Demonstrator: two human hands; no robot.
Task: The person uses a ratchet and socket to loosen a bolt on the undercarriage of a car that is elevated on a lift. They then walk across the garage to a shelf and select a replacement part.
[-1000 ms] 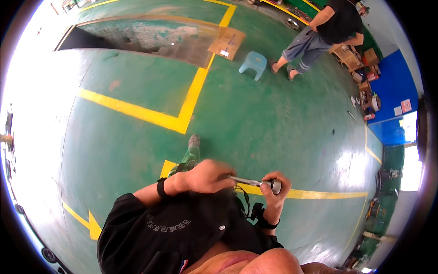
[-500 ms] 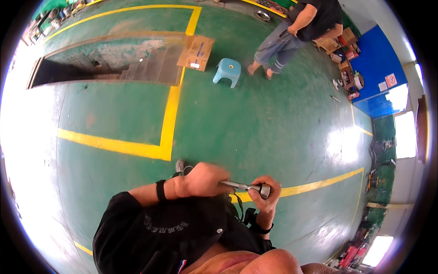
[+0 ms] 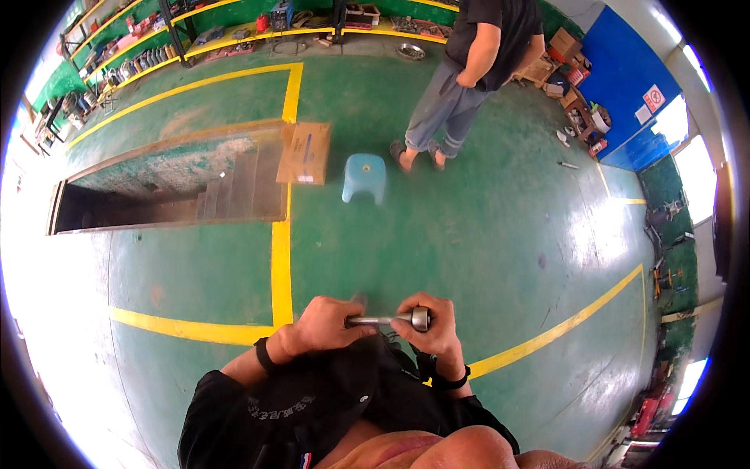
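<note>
A shiny metal socket wrench (image 3: 375, 320) lies nearly level in front of my black-clad body. My left hand (image 3: 324, 321) is closed round its handle, so that end of the tool is hidden. At the other end my right hand (image 3: 439, 322) is wrapped round the thick round head, thumb against it. The socket end faces up and shows between my right fingers. Both hands are held above the green floor, a short gap apart, with the bare shaft between them.
Ahead stand a light blue plastic stool (image 3: 365, 177) and a cardboard box (image 3: 306, 154) beside an open floor pit (image 3: 168, 184). A person (image 3: 469, 86) stands beyond the stool. Yellow shelves (image 3: 258, 33) line the far wall; cartons (image 3: 564, 47) sit at the right.
The view has tilted up, bringing the far shelves into sight. The wrench has turned closer to level, and my hands have come slightly nearer each other, both still gripping it.
</note>
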